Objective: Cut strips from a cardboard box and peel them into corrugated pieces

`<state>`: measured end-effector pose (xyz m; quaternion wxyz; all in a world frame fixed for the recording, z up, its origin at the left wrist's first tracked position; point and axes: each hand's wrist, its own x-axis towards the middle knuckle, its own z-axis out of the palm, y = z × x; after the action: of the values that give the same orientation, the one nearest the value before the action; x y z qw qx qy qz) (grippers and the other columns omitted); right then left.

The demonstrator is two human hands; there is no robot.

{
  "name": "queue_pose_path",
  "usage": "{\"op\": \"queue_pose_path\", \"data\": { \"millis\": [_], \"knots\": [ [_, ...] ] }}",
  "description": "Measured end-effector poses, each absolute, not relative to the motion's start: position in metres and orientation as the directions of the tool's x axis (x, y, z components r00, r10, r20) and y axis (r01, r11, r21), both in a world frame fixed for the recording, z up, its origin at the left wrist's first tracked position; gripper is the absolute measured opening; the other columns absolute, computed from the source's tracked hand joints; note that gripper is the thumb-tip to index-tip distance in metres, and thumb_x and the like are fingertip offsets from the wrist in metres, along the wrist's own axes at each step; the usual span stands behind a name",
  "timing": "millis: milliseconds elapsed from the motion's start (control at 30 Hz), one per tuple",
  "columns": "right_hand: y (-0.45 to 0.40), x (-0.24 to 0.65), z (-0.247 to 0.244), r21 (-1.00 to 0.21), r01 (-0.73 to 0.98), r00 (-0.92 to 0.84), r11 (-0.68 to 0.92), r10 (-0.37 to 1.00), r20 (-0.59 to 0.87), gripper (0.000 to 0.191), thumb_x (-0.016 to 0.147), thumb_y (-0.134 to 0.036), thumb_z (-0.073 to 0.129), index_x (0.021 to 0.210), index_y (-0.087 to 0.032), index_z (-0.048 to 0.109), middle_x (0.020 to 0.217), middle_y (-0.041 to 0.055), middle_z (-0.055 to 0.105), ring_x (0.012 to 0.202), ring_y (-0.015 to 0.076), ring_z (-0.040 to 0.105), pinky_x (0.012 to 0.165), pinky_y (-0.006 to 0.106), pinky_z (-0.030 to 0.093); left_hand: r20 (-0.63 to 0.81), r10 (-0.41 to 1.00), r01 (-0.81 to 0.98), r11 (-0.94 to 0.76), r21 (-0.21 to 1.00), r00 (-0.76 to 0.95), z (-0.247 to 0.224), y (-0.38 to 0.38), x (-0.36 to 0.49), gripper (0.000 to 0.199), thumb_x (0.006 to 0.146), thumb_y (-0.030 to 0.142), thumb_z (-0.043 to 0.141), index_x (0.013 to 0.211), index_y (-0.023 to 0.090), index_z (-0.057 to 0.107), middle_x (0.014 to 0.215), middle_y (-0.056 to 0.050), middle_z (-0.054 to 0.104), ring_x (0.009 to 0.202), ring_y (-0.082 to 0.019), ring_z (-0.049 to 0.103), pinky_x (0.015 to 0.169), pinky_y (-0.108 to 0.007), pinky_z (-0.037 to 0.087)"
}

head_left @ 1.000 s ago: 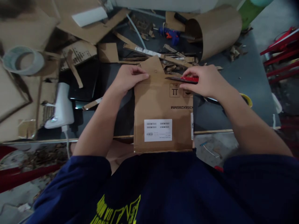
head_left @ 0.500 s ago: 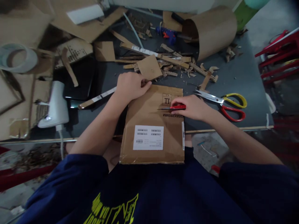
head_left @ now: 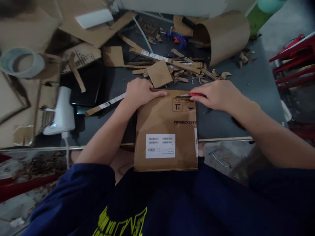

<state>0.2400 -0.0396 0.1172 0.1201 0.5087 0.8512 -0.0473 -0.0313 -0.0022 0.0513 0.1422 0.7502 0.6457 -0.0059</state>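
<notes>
A brown cardboard piece (head_left: 157, 121) with a white label and printed symbols lies at the table's front edge, its near part over my lap. My left hand (head_left: 141, 91) grips its far left corner, the thumb flat on top and the other fingers curled at the edge. In my right hand (head_left: 216, 93) is a red-handled knife (head_left: 197, 94), its thin blade pointing left over the cardboard's far edge. A small cardboard square (head_left: 159, 73) lies just beyond. The scissors are mostly hidden beneath my right forearm.
Cardboard strips and scraps (head_left: 182, 67) lie behind, with a blue glue gun (head_left: 179, 38) and a cardboard tube (head_left: 228, 36). At left are a tape roll (head_left: 22, 63), a white device (head_left: 62, 113) with a cable, and a black object (head_left: 86, 82).
My right hand and the knife have moved away from my body, from the cardboard's middle right to its far edge. My right arm now covers the scissors. My left thumb reaches further over the cardboard.
</notes>
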Motion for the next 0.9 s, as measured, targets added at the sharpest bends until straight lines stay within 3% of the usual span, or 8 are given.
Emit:
{"op": "queue_pose_path", "data": {
  "millis": [133,333,533,667,833,900],
  "knots": [
    [-0.039,0.232,0.119,0.095,0.858,-0.461,0.506,0.837,-0.294,0.041,0.101,-0.046,0.040,0.123,-0.030,0.071,0.107,0.0050,0.077,0.093,0.0249,0.068,0.073,0.035,0.042,-0.189,0.970,0.969,-0.113,0.219,0.156,0.049,0.000,-0.031,0.082,0.069,0.095,0.046,0.072,0.017,0.069,0.072,-0.010,0.060,0.094,-0.034,0.063,0.087,-0.041,0.046],
    [-0.053,0.219,0.127,0.235,0.782,-0.503,0.577,0.807,-0.309,0.035,0.103,-0.037,0.039,0.120,-0.024,0.067,0.085,0.0105,0.075,0.070,0.0233,0.066,0.061,0.033,0.033,-0.170,0.967,0.960,-0.147,0.239,0.190,0.048,0.000,-0.032,0.080,0.070,0.095,0.045,0.065,0.019,0.068,0.073,-0.012,0.061,0.091,-0.036,0.064,0.083,-0.043,0.047],
    [-0.052,0.214,0.133,0.203,0.765,-0.524,0.612,0.774,-0.355,0.026,0.101,-0.029,0.044,0.115,-0.023,0.066,0.078,0.0114,0.072,0.066,0.0234,0.064,0.060,0.035,0.031,-0.176,0.961,0.955,-0.167,0.245,0.213,0.043,0.003,-0.034,0.075,0.072,0.091,0.049,0.069,0.019,0.069,0.075,-0.013,0.064,0.098,-0.038,0.064,0.088,-0.043,0.046],
    [-0.043,0.218,0.135,0.180,0.764,-0.531,0.619,0.763,-0.369,0.018,0.096,-0.023,0.051,0.104,-0.024,0.068,0.067,0.0064,0.066,0.059,0.0199,0.059,0.060,0.034,0.028,-0.173,0.959,0.954,-0.180,0.240,0.225,0.041,0.004,-0.035,0.078,0.073,0.092,0.046,0.069,0.018,0.070,0.081,-0.014,0.067,0.096,-0.039,0.065,0.084,-0.044,0.046],
    [-0.039,0.237,0.128,0.088,0.816,-0.512,0.571,0.785,-0.349,0.013,0.096,-0.030,0.056,0.097,-0.026,0.068,0.060,0.0012,0.058,0.048,0.0124,0.044,0.058,0.032,0.023,-0.190,0.954,0.957,-0.187,0.221,0.231,0.039,0.004,-0.034,0.080,0.072,0.093,0.043,0.072,0.019,0.071,0.084,-0.014,0.067,0.099,-0.038,0.064,0.087,-0.044,0.045],
    [-0.041,0.246,0.125,0.132,0.806,-0.508,0.577,0.789,-0.346,0.018,0.097,-0.034,0.053,0.098,-0.026,0.068,0.061,0.0023,0.059,0.047,0.0131,0.044,0.057,0.031,0.022,-0.190,0.954,0.958,-0.190,0.216,0.232,0.039,0.004,-0.034,0.080,0.072,0.094,0.042,0.070,0.019,0.070,0.084,-0.013,0.067,0.099,-0.037,0.063,0.088,-0.043,0.045]
  ]
}}
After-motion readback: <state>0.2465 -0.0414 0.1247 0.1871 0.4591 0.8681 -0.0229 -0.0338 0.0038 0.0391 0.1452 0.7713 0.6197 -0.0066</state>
